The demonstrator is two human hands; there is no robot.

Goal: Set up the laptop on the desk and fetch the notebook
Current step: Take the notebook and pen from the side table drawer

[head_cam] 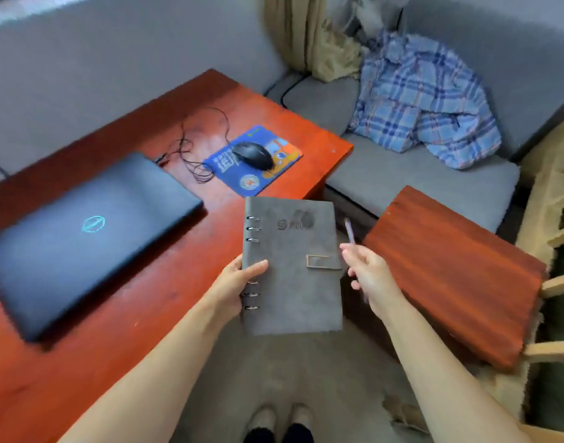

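A closed dark laptop with a teal logo lies flat on the red-brown desk, at its left side. My left hand grips the ringed spine of a grey notebook with a metal clasp, holding it in the air over the desk's near right edge. My right hand is just right of the notebook, closed on a thin pen that points up and away.
A black wired mouse rests on a blue mouse pad at the desk's far right, its cable looping left. A grey sofa with a blue plaid cloth stands behind. A red-brown stool is to the right.
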